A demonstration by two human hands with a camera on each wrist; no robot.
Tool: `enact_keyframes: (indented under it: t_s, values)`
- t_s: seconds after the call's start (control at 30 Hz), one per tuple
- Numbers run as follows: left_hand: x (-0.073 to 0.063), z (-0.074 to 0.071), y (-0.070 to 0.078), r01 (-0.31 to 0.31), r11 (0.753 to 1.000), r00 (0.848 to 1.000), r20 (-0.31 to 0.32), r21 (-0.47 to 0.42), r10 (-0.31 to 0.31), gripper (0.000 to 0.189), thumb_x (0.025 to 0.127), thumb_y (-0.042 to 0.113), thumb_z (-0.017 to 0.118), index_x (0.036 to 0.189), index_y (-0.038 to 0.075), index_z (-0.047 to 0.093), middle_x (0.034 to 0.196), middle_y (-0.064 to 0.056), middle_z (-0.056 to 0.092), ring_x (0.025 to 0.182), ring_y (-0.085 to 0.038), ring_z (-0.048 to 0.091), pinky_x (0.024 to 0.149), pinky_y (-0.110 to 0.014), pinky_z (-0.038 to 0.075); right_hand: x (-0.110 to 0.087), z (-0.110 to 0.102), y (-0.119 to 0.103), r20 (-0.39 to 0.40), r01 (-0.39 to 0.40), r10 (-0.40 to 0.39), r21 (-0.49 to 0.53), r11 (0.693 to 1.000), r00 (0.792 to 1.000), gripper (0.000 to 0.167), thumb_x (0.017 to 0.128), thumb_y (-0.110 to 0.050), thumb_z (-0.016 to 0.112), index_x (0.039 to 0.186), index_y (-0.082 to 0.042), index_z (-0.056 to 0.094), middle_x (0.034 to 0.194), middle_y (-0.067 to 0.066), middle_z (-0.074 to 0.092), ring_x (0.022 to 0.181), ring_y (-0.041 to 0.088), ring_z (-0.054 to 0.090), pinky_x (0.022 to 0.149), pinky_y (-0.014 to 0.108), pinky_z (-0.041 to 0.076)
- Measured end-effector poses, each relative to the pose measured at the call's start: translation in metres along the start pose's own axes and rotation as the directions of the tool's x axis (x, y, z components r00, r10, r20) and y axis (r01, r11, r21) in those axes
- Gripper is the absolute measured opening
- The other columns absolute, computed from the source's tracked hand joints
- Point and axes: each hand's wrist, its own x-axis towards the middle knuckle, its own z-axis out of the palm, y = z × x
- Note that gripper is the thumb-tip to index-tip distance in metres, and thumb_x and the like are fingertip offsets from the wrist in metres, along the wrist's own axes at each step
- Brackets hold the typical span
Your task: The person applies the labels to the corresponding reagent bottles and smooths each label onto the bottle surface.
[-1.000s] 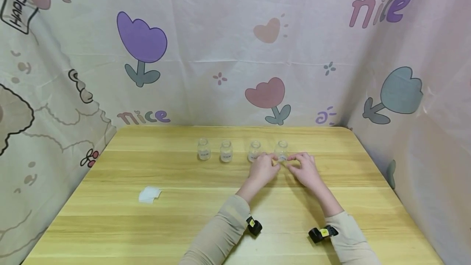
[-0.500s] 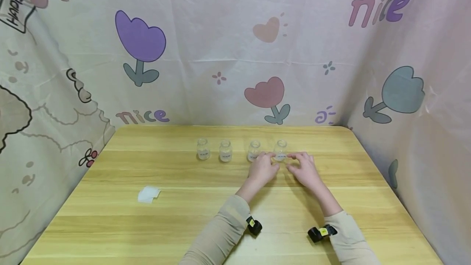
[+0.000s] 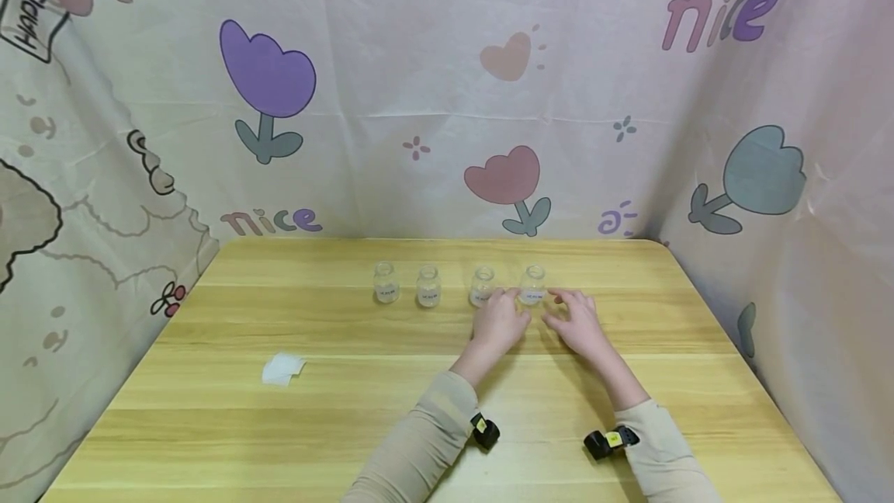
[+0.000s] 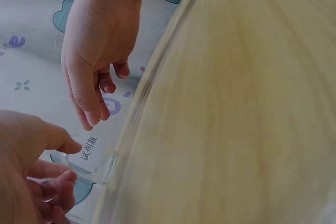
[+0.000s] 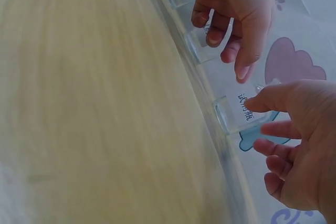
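A small clear glass reagent bottle (image 3: 533,286) with a printed white label stands upright at the right end of a row. My left hand (image 3: 499,320) is at its left side with relaxed fingers, in front of another labelled bottle (image 3: 483,278). On the other side is my right hand (image 3: 576,320), its fingers loosely bent and slightly apart from the glass. In the right wrist view, the right thumb overlaps the edge of the label (image 5: 243,109); contact is unclear. The left wrist view shows the left hand (image 4: 31,166) beside the bottle and the right hand (image 4: 102,45) farther off.
Two more labelled bottles (image 3: 429,287) stand upright to the left along the back of the wooden table (image 3: 209,433). White paper pieces (image 3: 282,369) lie at the left. A printed curtain (image 3: 391,60) hangs behind the table.
The rightmost bottle's label has come to face the front more fully. My right fingers have drawn slightly away from the glass. The left hand has barely moved.
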Motion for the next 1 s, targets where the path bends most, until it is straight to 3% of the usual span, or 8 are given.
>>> enact_keyframes:
  t_s: [0.13,0.3,0.47,0.57,0.63,0.73,0.87,1.0]
  values:
    - [0.001,-0.004,0.002,-0.054,0.983,0.994,-0.088,0.173,0.070,0.046,0.089,0.036,0.067,0.129,0.015,0.062,0.113,-0.003,0.063,0.096,-0.019,0.058,0.081,-0.032,0.049,0.004,-0.001,0.001,-0.074,0.037,-0.042,-0.072,0.997,0.996,0.055,0.086,-0.022,0.071,0.134,0.000,0.052,0.123,0.026,0.054,0.113,0.040,0.041,0.095,0.056,0.036]
    - [0.008,-0.013,0.002,-0.142,0.895,0.947,-0.204,0.423,0.247,0.045,0.086,0.048,0.068,0.122,0.021,0.067,0.114,0.002,0.055,0.107,-0.019,0.045,0.089,-0.034,0.036,0.014,-0.006,0.007,-0.159,0.122,-0.159,-0.220,0.968,0.974,0.055,0.084,-0.029,0.075,0.128,-0.002,0.058,0.122,0.024,0.054,0.111,0.041,0.043,0.096,0.057,0.034]
    - [0.021,-0.016,-0.003,-0.201,0.786,0.917,-0.170,0.584,0.360,0.049,0.083,0.061,0.065,0.113,0.023,0.069,0.117,0.001,0.053,0.110,-0.019,0.044,0.092,-0.037,0.034,0.025,-0.012,0.016,-0.168,0.246,-0.317,-0.344,0.906,0.933,0.056,0.080,-0.034,0.078,0.125,-0.004,0.061,0.122,0.021,0.055,0.115,0.041,0.043,0.096,0.057,0.033]
    - [0.029,-0.015,-0.007,-0.219,0.742,0.910,-0.142,0.633,0.390,0.051,0.081,0.067,0.063,0.105,0.023,0.070,0.113,0.002,0.053,0.109,-0.018,0.043,0.093,-0.038,0.033,0.032,-0.016,0.018,-0.137,0.310,-0.397,-0.418,0.854,0.908,0.057,0.079,-0.037,0.079,0.123,-0.005,0.063,0.121,0.019,0.056,0.114,0.039,0.045,0.095,0.055,0.035]
    - [0.033,-0.014,-0.008,-0.225,0.726,0.909,-0.129,0.649,0.397,0.053,0.079,0.070,0.062,0.102,0.023,0.071,0.112,0.001,0.052,0.109,-0.018,0.043,0.093,-0.039,0.033,0.036,-0.018,0.019,-0.101,0.343,-0.431,-0.458,0.820,0.897,0.059,0.079,-0.040,0.078,0.123,-0.005,0.063,0.121,0.018,0.057,0.114,0.039,0.047,0.095,0.055,0.036]
    - [0.039,-0.013,-0.009,-0.228,0.721,0.919,-0.099,0.654,0.381,0.057,0.078,0.074,0.059,0.100,0.022,0.070,0.113,0.001,0.050,0.108,-0.018,0.041,0.093,-0.039,0.031,0.040,-0.018,0.019,-0.048,0.375,-0.459,-0.506,0.777,0.887,0.061,0.079,-0.045,0.076,0.123,-0.005,0.064,0.120,0.017,0.057,0.115,0.039,0.048,0.094,0.054,0.039]
    - [0.044,-0.013,-0.009,-0.240,0.722,0.931,-0.057,0.649,0.360,0.059,0.078,0.075,0.057,0.098,0.021,0.070,0.115,0.001,0.048,0.110,-0.018,0.039,0.094,-0.039,0.030,0.043,-0.017,0.018,-0.003,0.395,-0.468,-0.532,0.749,0.884,0.059,0.080,-0.048,0.075,0.121,-0.007,0.065,0.118,0.014,0.058,0.114,0.037,0.048,0.093,0.052,0.040]
    - [0.047,-0.013,-0.008,-0.257,0.720,0.933,-0.030,0.645,0.360,0.057,0.079,0.074,0.056,0.099,0.023,0.073,0.117,0.001,0.048,0.112,-0.018,0.038,0.096,-0.040,0.030,0.046,-0.017,0.017,0.011,0.412,-0.483,-0.539,0.735,0.876,0.052,0.081,-0.047,0.074,0.116,-0.008,0.068,0.117,0.013,0.059,0.113,0.036,0.049,0.091,0.050,0.040]
